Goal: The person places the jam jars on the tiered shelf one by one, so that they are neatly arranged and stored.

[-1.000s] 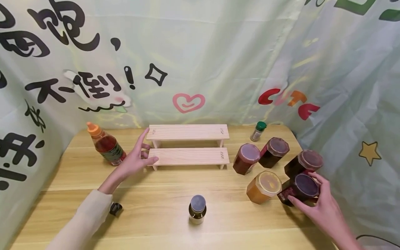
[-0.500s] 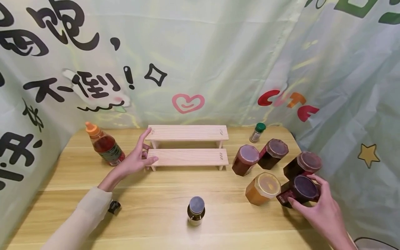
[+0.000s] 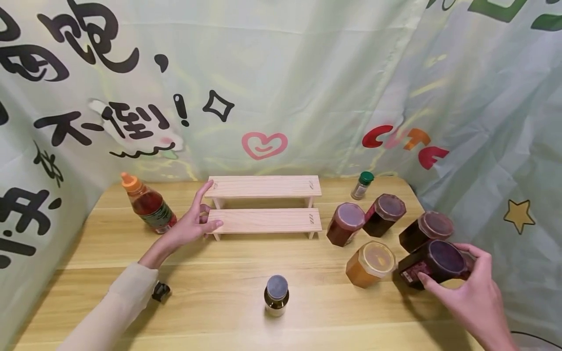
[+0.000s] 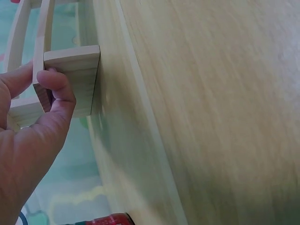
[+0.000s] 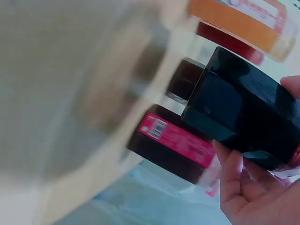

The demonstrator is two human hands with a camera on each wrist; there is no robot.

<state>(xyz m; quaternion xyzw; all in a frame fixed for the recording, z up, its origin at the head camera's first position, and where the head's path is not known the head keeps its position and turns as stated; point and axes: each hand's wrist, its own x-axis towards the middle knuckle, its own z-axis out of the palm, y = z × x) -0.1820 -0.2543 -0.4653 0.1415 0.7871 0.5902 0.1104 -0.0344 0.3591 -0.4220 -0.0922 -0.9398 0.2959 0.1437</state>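
Note:
On the right, my right hand [image 3: 478, 292] holds a dark octagonal jar [image 3: 428, 268] between thumb and fingers. In the right wrist view this dark jar [image 5: 241, 108] is tilted, and its base looks raised off the table. Another dark jar [image 3: 421, 234] with a pink label stands right behind it. My left hand [image 3: 189, 224] grips the left end of a two-step wooden shelf [image 3: 263, 220]; in the left wrist view, its fingers [image 4: 56, 82] close round the end of one board [image 4: 41, 61]. Both shelf steps are bare.
An amber jar [image 3: 369, 265], a reddish jar [image 3: 344, 224], another dark jar [image 3: 384, 214] and a green-capped shaker [image 3: 362, 185] stand at right. A small dark bottle [image 3: 276, 295] stands front centre. Left are an orange-capped sauce bottle [image 3: 151, 204] and a small black object [image 3: 161, 291].
My right hand has moved rightward with the dark jar, away from the amber jar, and the jar has come up off the table. My left hand stays on the shelf.

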